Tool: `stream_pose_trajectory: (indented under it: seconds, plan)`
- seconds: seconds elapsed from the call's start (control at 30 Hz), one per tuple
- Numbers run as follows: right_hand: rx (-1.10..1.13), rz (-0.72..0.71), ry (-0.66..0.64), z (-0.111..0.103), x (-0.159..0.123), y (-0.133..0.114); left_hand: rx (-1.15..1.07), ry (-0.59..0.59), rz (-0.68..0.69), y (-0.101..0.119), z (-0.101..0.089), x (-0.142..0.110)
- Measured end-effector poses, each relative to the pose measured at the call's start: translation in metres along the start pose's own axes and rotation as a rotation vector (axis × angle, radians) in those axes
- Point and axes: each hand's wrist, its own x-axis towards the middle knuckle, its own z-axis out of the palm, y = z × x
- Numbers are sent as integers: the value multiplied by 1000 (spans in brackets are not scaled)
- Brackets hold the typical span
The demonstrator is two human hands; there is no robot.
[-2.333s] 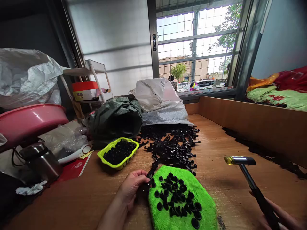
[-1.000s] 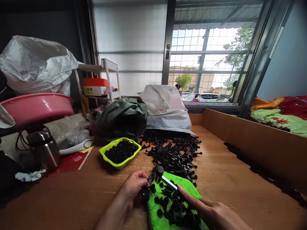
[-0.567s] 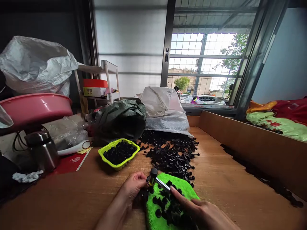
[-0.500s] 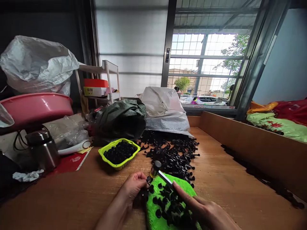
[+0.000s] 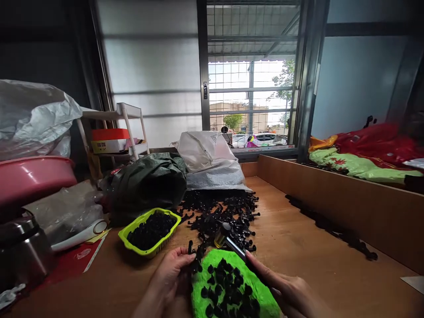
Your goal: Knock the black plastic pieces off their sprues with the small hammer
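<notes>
My left hand (image 5: 172,271) pinches a small black knobbed part (image 5: 191,248) at the left edge of a bright green cloth pad (image 5: 265,289). With my right hand (image 5: 281,282) I grip a small hammer (image 5: 234,245) by its handle, the index finger stretched along the shaft. The hammer has a shiny metal shaft and a dark head with a yellowish face. Its head is raised over the pad's far edge. Many small black pieces (image 5: 228,280) lie loose on the cloth. What lies under my left fingertips is partly hidden.
A heap of black parts (image 5: 212,216) spreads beyond the pad. To the left stands a yellow basket (image 5: 149,252) full of black pieces. Dark green (image 5: 149,181) and white sacks (image 5: 212,168) lie behind. A wooden board (image 5: 331,207) edges the table at right; a steel flask (image 5: 26,243) stands left.
The view has turned to the right, so the scene sits further left. The hammer head has lifted away from my left fingers. Both hands keep their grips.
</notes>
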Motion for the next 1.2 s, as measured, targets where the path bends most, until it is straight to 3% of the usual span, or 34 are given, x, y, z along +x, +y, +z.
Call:
stream_pose_trajectory:
  seconds: [0.23, 0.5, 0.8, 1.03, 1.2]
  plan:
    - [35, 23, 72, -6, -10, 10, 28, -63, -14, 5, 17, 24]
    - [23, 12, 82, -8, -14, 12, 55, -64, -75, -2, 15, 24]
    - [-87, 19, -74, 1, -2, 8, 61, -8, -76, -8, 18, 28]
    - [-236, 108, -122, 12, 7, 4, 50, 24, -70, -7, 22, 29]
    - [-184, 60, -93, 6, 10, 0, 37, 17, -77, -9, 22, 32]
